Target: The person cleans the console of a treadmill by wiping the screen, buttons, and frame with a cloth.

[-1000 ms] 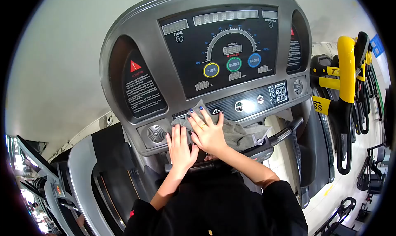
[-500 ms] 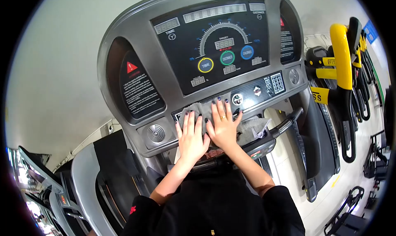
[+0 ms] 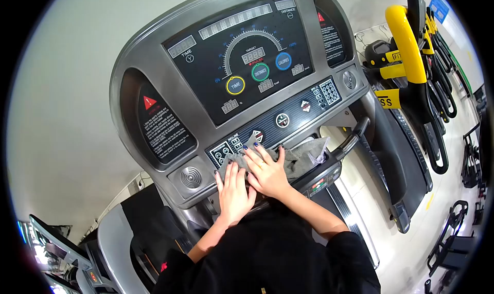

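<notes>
A grey cloth point(image 3: 296, 160) lies along the lower edge of the treadmill console point(image 3: 206, 109), under both hands. My left hand point(image 3: 234, 193) presses flat on the cloth's left end, fingers extended. Beside it my right hand point(image 3: 267, 174), with a ring on one finger, rests palm down on the cloth with its fingers spread. The two hands almost touch. Just above the fingertips is the button strip point(image 3: 282, 120), and over it the dark display panel point(image 3: 247, 57). The cloth's right part spills toward the handlebar point(image 3: 352, 139).
At the right stands a machine with a yellow and black handle point(image 3: 406, 47), with more equipment behind it. Another treadmill point(image 3: 116, 237) is at the lower left. A pale wall point(image 3: 62, 88) rises behind the console. A round speaker grille point(image 3: 191, 177) sits left of my hands.
The console has shifted left and tilted in view. Both hands moved over the button strip and are now back at the console's lower edge, with the cloth under them. The program buttons now show.
</notes>
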A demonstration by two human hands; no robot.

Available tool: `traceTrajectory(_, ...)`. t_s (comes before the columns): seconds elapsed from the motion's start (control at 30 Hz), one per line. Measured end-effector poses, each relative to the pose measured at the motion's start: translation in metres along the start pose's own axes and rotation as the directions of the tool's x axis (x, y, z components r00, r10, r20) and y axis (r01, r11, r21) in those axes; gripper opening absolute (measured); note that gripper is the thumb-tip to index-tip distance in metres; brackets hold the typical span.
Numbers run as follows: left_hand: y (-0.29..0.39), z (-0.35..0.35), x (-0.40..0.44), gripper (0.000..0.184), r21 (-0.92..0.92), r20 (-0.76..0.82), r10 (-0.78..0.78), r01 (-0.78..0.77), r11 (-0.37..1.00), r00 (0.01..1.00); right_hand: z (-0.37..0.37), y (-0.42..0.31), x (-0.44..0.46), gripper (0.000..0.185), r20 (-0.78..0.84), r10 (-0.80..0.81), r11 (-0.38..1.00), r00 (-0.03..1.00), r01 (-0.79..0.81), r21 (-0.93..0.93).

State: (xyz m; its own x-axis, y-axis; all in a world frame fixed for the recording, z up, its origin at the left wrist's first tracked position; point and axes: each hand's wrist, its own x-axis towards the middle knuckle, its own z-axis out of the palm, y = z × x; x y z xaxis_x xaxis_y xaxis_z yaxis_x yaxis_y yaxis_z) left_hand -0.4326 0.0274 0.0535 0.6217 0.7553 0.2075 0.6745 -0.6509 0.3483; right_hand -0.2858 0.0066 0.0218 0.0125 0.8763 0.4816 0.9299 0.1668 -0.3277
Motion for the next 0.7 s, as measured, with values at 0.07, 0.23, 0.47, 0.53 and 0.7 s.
traceTrajectory(0.07, -0.003, -0.003, 0.002, 0.06, 0.023, 0.029, -0.011, 0.01, 1.0, 1.0, -0.001, -0.001, 0.003, 0.045, -0.058, 0.049, 0.999, 0.997, -0.049, -0.011)
traceTrajectory(0.23, -0.003, -0.006, 0.007, 0.072, 0.089, 0.048, -0.064, 0.06, 0.994, 0.997, 0.0, 0.001, 0.007, 0.05, -0.143, 0.281, 0.951, 0.949, -0.295, -0.095)
traceTrajectory(0.47, 0.011, 0.008, -0.008, 0.069, 0.058, 0.119, 0.021, -0.028, 0.998, 0.993, 0.001, 0.0, -0.002, 0.048, -0.045, 0.118, 0.993, 0.992, -0.118, -0.008)
traceTrajectory(0.53, 0.008, 0.007, -0.012, 0.067, 0.073, 0.139, 0.021, -0.031, 0.997, 0.99, 0.002, 0.002, -0.004, 0.044, -0.015, 0.026, 0.998, 1.0, -0.025, 0.058)
traceTrajectory(0.7, -0.003, -0.005, -0.02, 0.057, 0.094, 0.121, 0.0, -0.011, 0.995, 0.993, 0.0, -0.001, -0.003, 0.042, 0.034, -0.093, 0.99, 0.995, 0.089, 0.114)
